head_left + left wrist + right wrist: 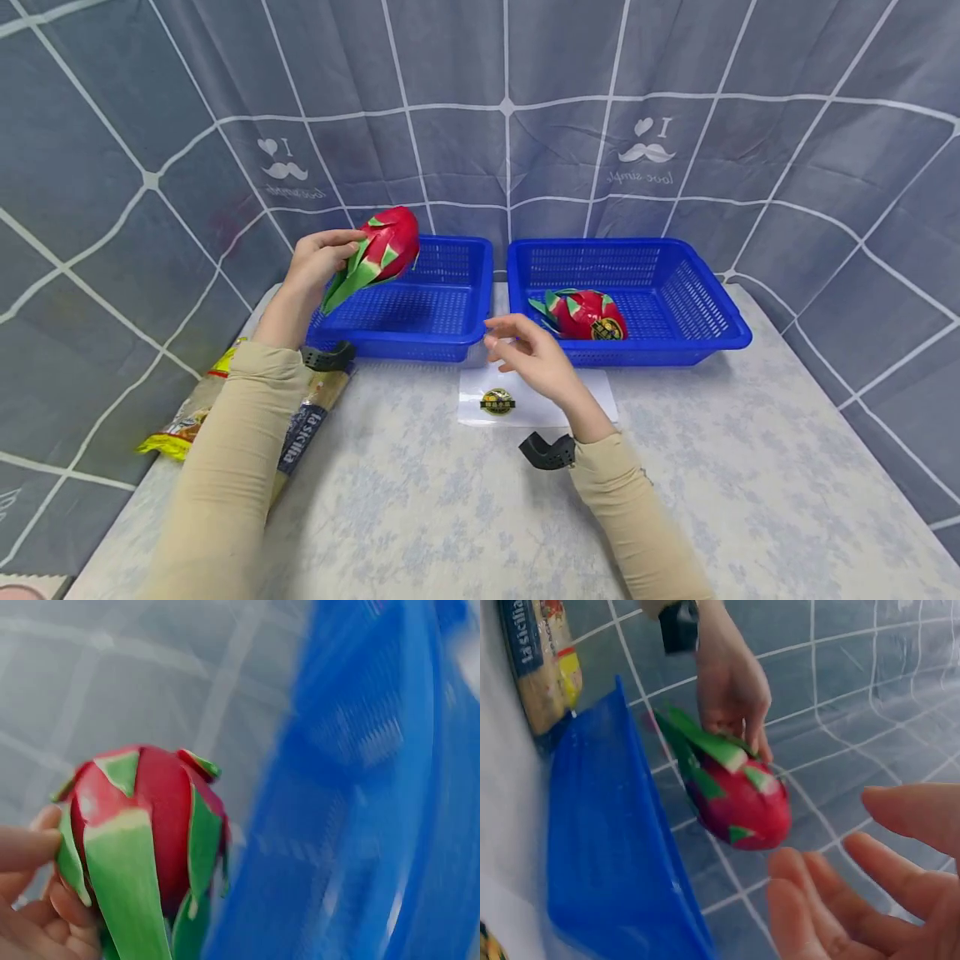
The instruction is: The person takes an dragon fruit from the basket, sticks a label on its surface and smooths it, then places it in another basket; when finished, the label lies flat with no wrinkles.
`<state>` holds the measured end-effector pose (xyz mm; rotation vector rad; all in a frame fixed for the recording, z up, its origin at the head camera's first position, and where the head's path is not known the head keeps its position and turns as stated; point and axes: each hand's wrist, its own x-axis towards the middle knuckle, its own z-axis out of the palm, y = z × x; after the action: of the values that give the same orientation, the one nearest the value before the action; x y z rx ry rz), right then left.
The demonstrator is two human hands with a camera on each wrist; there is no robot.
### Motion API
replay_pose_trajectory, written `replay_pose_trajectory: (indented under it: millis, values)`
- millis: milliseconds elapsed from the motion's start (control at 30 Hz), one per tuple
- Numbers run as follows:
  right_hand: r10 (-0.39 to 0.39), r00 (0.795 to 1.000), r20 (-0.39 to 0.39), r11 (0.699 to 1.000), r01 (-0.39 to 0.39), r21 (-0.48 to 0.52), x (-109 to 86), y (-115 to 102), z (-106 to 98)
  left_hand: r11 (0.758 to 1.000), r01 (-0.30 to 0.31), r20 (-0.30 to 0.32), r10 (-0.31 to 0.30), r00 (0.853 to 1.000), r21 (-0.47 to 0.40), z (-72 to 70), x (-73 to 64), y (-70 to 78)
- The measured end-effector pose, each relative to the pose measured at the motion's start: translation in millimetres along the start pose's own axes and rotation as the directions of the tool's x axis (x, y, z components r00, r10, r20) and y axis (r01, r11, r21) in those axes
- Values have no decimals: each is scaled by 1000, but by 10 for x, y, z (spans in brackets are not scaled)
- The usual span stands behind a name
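My left hand [318, 262] grips a red dragon fruit [393, 242] with green scales, held up over the left blue basket [450, 337]. In the left wrist view the thumb and fingers close on the side of the dragon fruit [161, 817]. My right hand [528, 354] holds nothing; its fingers are loosely bent above the table, near the gap between the baskets. A second dragon fruit [581, 315], bearing a black and gold sticker, lies in the right blue basket [720, 329].
A clear-white sheet [540, 408] with one round black and gold sticker [497, 402] lies before the baskets. Left of them, beneath my left forearm, are a yellow-edged bag [180, 429] and a long pack [300, 433] with a dark label. A grey checked curtain [465, 75] stands behind.
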<state>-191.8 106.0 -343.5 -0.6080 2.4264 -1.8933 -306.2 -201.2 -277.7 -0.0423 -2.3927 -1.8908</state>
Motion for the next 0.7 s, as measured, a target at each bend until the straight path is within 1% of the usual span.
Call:
replay_pose_trajectory:
  millis: [100, 167, 200, 267, 367, 433, 533, 600, 700]
  values:
    - [-54, 998, -42, 998, 56, 32, -45, -77, -165, 994, -58, 50, 63, 997, -97, 124, -205, 166]
    - [-70, 995, -69, 997, 72, 33, -81, -103, -263, 983, -87, 113, 106, 988, -160, 218, -374, 255]
    - [-77, 994, -78, 996, 80, 39, -99, -109, -309, 980, -93, 148, 120, 982, -177, 269, -465, 301]
    - [-89, 993, -83, 994, 94, 56, -140, -102, -391, 975, -90, 227, 137, 964, -205, 373, -648, 361]
    - [-116, 992, -46, 987, 120, 105, -210, -71, -491, 978, -84, 334, 145, 931, -190, 555, -889, 385]
    - [-136, 991, -1, 982, 135, 136, -273, -35, -531, 980, -81, 401, 148, 904, -181, 686, -1031, 336]
    - [-170, 983, 69, 969, 154, 194, -410, 50, -559, 980, -70, 486, 154, 860, -187, 874, -1223, 189]
    - [-168, 980, 107, 964, 140, 226, -536, 136, -560, 980, -51, 523, 146, 840, -191, 975, -1338, 55]
    - [-123, 979, 163, 959, 75, 272, -733, 306, -549, 983, -37, 568, 135, 812, -180, 1085, -1469, -165]
